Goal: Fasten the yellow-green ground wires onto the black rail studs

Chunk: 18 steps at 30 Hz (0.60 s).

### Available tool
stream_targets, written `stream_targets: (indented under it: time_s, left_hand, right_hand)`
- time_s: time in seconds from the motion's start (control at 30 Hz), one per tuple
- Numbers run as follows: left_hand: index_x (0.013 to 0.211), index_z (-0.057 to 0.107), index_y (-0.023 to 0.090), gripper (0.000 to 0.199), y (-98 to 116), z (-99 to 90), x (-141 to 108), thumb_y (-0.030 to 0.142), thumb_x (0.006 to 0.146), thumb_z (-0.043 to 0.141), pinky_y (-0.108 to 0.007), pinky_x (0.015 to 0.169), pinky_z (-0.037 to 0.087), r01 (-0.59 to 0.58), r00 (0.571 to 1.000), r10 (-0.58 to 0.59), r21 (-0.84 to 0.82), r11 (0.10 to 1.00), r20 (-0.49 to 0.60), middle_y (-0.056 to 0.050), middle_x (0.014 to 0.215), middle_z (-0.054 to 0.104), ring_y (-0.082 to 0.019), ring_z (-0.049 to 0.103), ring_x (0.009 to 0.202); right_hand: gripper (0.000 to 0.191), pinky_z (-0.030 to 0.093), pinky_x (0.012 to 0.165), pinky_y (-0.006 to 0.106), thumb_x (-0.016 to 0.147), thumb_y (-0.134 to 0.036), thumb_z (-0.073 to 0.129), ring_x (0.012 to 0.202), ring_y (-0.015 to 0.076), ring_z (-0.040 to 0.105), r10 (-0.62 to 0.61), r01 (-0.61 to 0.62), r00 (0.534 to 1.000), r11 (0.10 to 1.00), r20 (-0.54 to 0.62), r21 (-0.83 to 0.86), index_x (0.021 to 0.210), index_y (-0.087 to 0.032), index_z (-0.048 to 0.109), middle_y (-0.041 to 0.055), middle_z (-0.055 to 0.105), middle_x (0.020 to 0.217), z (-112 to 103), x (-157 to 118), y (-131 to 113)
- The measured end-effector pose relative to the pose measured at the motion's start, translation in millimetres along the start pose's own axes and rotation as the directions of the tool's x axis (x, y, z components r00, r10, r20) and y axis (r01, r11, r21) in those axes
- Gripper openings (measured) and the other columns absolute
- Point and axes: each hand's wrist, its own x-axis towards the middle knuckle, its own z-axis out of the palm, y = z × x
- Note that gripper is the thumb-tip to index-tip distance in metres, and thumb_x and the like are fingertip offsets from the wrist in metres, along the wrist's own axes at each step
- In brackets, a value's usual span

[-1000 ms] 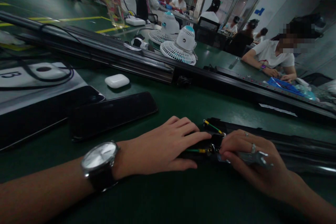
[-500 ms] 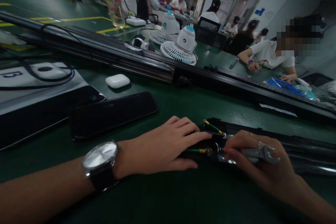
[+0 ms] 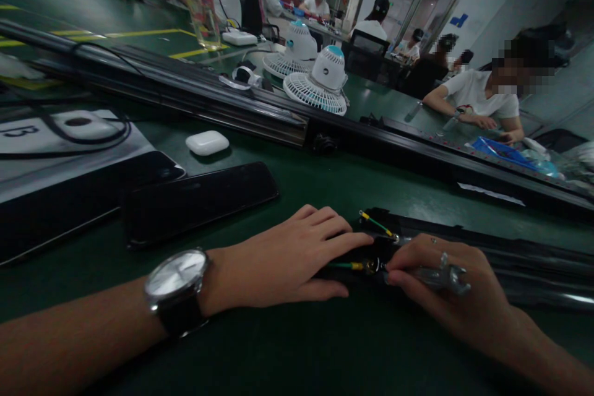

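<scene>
My left hand point(image 3: 297, 260) lies palm down with its fingers apart, over the end of a long black part point(image 3: 505, 257) on the green table point(image 3: 195, 359). My right hand point(image 3: 455, 278) is closed around a silver wrench point(image 3: 445, 277), whose open jaw sticks out at the right of the fingers. Thumb and forefinger pinch together beside a ring terminal point(image 3: 370, 266) on a green wire with a yellow sleeve. Another green and yellow wire point(image 3: 377, 223) stands up just behind, its loose ring end pointing left. What the fingertips touch is too small to make out.
A black phone-like slab point(image 3: 199, 204) and a white case point(image 3: 207, 143) lie left of centre. Long black rails point(image 3: 394, 148) cross the table behind my hands. Beyond them stand two white fans point(image 3: 327, 71) and a bottle point(image 3: 202, 6); a person point(image 3: 482, 96) sits at the right.
My right hand has shifted slightly left, closer to the ring terminal, and the wrench has moved and turned with it. My left hand stays put. The person at the right has moved their arms.
</scene>
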Motion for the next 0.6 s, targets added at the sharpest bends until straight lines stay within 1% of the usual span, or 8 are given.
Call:
stream_targets:
  time_s: [0.1, 0.2, 0.23, 0.33, 0.43, 0.6]
  left_hand:
    - [0.149, 0.044, 0.029, 0.066, 1, 0.5, 0, 0.041, 0.091, 0.072, -0.038, 0.103, 0.039, -0.002, 1.0, 0.002, 0.007, 1.0, -0.01, -0.007, 0.136, 0.059, -0.026, 0.053, 0.122]
    - [0.149, 0.043, 0.029, 0.066, 1, 0.7, 0, 0.043, 0.091, 0.072, -0.037, 0.102, 0.039, -0.001, 1.0, 0.001, 0.016, 1.0, -0.013, -0.007, 0.135, 0.059, -0.026, 0.053, 0.122]
    - [0.149, 0.043, 0.029, 0.066, 1, 0.7, 0, 0.043, 0.091, 0.072, -0.037, 0.102, 0.039, 0.0, 1.0, 0.0, 0.018, 1.0, -0.01, -0.007, 0.135, 0.059, -0.026, 0.053, 0.122]
    - [0.149, 0.043, 0.028, 0.066, 0, 0.8, 0, 0.044, 0.092, 0.071, -0.037, 0.102, 0.039, -0.002, 1.0, 0.002, 0.014, 1.0, -0.003, -0.007, 0.135, 0.059, -0.026, 0.053, 0.121]
    - [0.15, 0.042, 0.028, 0.065, -1, 1.3, 0, 0.044, 0.093, 0.069, -0.037, 0.101, 0.038, -0.005, 1.0, 0.005, 0.013, 1.0, 0.001, -0.008, 0.135, 0.059, -0.027, 0.053, 0.122]
    - [0.15, 0.041, 0.029, 0.065, 0, 1.6, -1, 0.044, 0.093, 0.069, -0.037, 0.101, 0.037, 0.006, 1.0, -0.006, 0.015, 1.0, 0.007, -0.008, 0.136, 0.059, -0.027, 0.053, 0.12]
  right_hand:
    - [0.007, 0.055, 0.072, 0.033, 0.099, -0.018, 0.06, 0.078, 0.0187, 0.071, -0.083, 0.084, 0.995, 0.996, 0.051, -0.01, 0.101, -0.021, 0.066, 0.004, 0.076, 0.087, -5, 2, 2]
    - [0.009, 0.055, 0.079, 0.036, 0.1, -0.015, 0.059, 0.085, 0.0197, 0.071, -0.168, 0.171, 0.98, 0.985, 0.11, -0.012, 0.104, -0.02, 0.064, 0.0056, 0.075, 0.092, -14, 2, 5]
    - [0.009, 0.055, 0.079, 0.036, 0.1, -0.014, 0.059, 0.085, 0.0195, 0.07, -0.168, 0.17, 0.979, 0.985, 0.114, -0.01, 0.104, -0.02, 0.064, 0.0059, 0.075, 0.093, -16, 3, 6]
    - [0.008, 0.055, 0.076, 0.033, 0.098, -0.013, 0.061, 0.085, 0.0179, 0.069, -0.108, 0.105, 0.99, 0.994, 0.095, 0.038, 0.102, -0.02, 0.064, 0.0053, 0.074, 0.093, -19, 2, 6]
    - [0.007, 0.054, 0.073, 0.03, 0.097, -0.014, 0.063, 0.083, 0.0165, 0.068, -0.061, 0.055, 0.996, 0.995, 0.07, 0.088, 0.1, -0.021, 0.065, 0.0033, 0.074, 0.091, -15, 1, 3]
    - [0.009, 0.052, 0.066, 0.028, 0.095, -0.015, 0.066, 0.075, 0.0157, 0.068, -0.007, 0.004, 0.999, 0.997, 0.039, 0.08, 0.099, -0.023, 0.067, 0.0009, 0.074, 0.086, -9, 0, 1]
